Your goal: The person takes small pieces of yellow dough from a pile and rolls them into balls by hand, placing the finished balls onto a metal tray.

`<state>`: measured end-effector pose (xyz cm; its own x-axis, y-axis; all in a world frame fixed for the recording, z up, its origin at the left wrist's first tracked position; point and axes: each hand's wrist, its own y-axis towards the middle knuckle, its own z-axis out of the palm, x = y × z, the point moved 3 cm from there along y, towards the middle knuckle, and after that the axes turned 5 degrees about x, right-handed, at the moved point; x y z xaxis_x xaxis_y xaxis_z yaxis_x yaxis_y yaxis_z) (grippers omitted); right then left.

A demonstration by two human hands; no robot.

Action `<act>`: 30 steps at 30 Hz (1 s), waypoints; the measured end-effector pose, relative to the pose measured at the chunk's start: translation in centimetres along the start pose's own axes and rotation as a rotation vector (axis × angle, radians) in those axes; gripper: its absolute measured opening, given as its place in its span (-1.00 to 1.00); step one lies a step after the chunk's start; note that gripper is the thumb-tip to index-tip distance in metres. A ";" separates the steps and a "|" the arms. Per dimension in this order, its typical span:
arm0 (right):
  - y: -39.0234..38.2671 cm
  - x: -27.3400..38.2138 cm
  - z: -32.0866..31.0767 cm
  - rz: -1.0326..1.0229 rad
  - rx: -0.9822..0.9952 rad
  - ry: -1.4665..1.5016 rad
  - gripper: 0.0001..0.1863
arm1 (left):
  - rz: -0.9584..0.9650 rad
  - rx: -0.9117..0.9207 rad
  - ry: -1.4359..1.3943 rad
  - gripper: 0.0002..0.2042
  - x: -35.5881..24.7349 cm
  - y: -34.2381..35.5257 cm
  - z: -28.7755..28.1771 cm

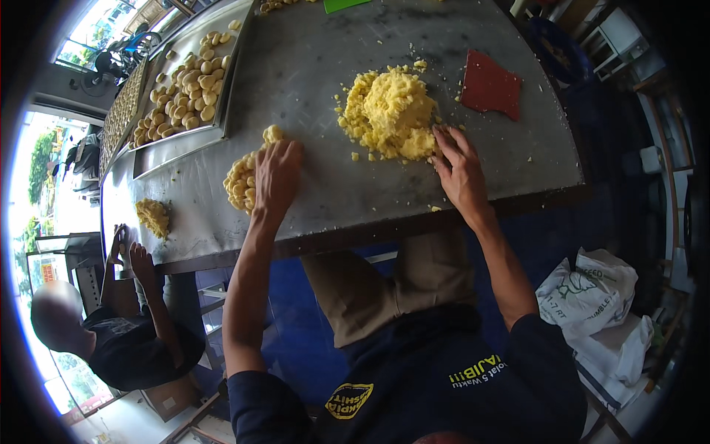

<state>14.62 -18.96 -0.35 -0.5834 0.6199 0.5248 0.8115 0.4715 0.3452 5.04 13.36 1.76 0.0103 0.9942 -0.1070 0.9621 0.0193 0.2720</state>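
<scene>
My left hand (278,172) rests with curled fingers on a cluster of small pale dough balls (240,185), its fingertips hidden by the hand. My right hand (460,164) has loosely bent, slightly parted fingers touching the right edge of a crumbly yellow heap (388,107). Loose crumbs lie around that heap on the metal tabletop (329,44). A red flat scraper (489,83) lies beyond my right hand.
A tray of dough rounds (229,55) sits back left, beside a fuller tray (120,118). At left, a co-worker (126,340) works near a smaller yellow heap (152,219). A green flat piece (344,4) lies at the back; white sacks (592,296) stand right, below the table edge.
</scene>
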 end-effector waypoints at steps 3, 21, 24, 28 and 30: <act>0.1 0.4 0.6 -0.044 -0.028 -0.011 -0.53 | -0.112 -0.048 -0.223 -0.84 1.3 -0.8 0.3; -1.9 0.2 -2.3 -0.062 0.155 -0.029 -0.60 | -0.067 -0.126 0.103 -0.82 -4.5 2.6 3.2; -0.5 -0.8 -3.5 0.171 0.131 0.132 -0.68 | -0.105 -0.088 -0.022 -0.79 -2.4 3.0 4.1; 3.3 -2.4 -3.2 -0.075 0.055 -0.078 -0.72 | 0.060 -0.026 -0.117 -0.79 -2.2 3.5 3.6; 5.2 -2.5 -3.4 -0.086 0.099 -0.048 -0.73 | 0.079 -0.048 -0.037 -0.82 -2.3 4.0 3.5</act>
<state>20.41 -20.20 2.71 -0.6538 0.6022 0.4582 0.7523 0.5823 0.3081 9.82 10.82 -0.29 0.0968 0.9882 -0.1183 0.9438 -0.0534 0.3263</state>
